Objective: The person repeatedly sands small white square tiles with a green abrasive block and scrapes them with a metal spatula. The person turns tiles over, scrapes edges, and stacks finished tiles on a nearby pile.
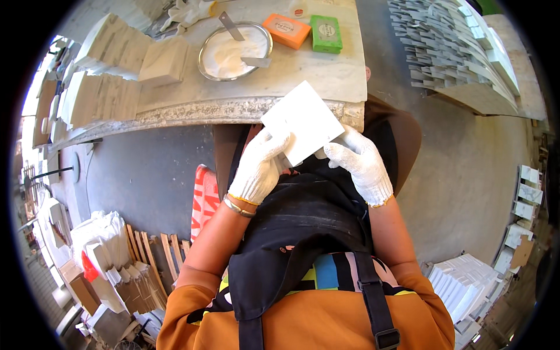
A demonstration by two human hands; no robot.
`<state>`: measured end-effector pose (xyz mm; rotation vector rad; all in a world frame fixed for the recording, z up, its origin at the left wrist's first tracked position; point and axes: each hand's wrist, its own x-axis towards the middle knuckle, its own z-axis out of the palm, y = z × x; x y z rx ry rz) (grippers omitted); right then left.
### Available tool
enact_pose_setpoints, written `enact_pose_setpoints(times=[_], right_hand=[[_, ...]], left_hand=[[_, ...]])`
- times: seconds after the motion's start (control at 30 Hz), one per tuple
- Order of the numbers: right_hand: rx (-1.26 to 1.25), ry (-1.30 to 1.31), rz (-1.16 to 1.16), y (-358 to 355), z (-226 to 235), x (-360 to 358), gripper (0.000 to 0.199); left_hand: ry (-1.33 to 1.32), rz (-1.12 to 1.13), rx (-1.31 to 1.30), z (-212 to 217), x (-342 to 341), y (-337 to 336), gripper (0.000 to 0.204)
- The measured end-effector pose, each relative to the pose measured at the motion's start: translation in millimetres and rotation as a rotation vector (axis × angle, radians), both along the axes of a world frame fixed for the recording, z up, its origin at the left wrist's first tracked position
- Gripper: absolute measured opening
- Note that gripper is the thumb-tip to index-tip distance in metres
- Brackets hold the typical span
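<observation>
Between my two gloved hands I hold a square white tile (304,121), tilted, just in front of the table's near edge. My left hand (259,162), in a white knit glove, grips its lower left side with the thumb on the face. At its lower right corner, my right hand (359,160) is closed on the tile, with some fingers hidden behind it. Beyond the tile on the stone-topped table (326,76) stands a round metal bowl (202,65) of white powder or paste. Two flat metal scrapers, one upright-leaning (231,27) and one lying across the rim (256,62), rest in the bowl.
An orange box (286,31) and a green box (326,34) lie right of the bowl. Stacked stone tiles (111,49) fill the table's left side, near a white glove (188,13). Tall tile stacks (449,52) stand at far right. More tiles (464,284) sit behind my right arm.
</observation>
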<state>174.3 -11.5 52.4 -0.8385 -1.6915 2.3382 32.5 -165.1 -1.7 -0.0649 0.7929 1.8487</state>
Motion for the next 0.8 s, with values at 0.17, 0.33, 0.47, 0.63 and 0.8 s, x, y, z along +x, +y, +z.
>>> enact_pose_setpoints(times=[0.17, 0.33, 0.47, 0.63, 0.8], right_hand=[[0.287, -0.055, -0.027, -6, 6, -3, 0.044], [0.382, -0.070, -0.040, -9, 9, -2, 0.039], [0.256, -0.141, -0.037, -3, 8, 4, 0.038], [0.193, -0.119, -0.041, 2, 0, 11, 0.043], [0.182, -0.111, -0.051, 3, -4, 13, 0.041]], left_hand=[[-0.017, -0.030, 0.017, -4, 2, 1, 0.062], [-0.011, -0.073, 0.015, -15, 1, 1, 0.068], [0.045, -0.052, 0.017, -14, 3, 0, 0.070], [0.216, -0.094, -0.058, -18, 0, -6, 0.064], [0.228, -0.095, -0.147, -1, 0, -5, 0.051]])
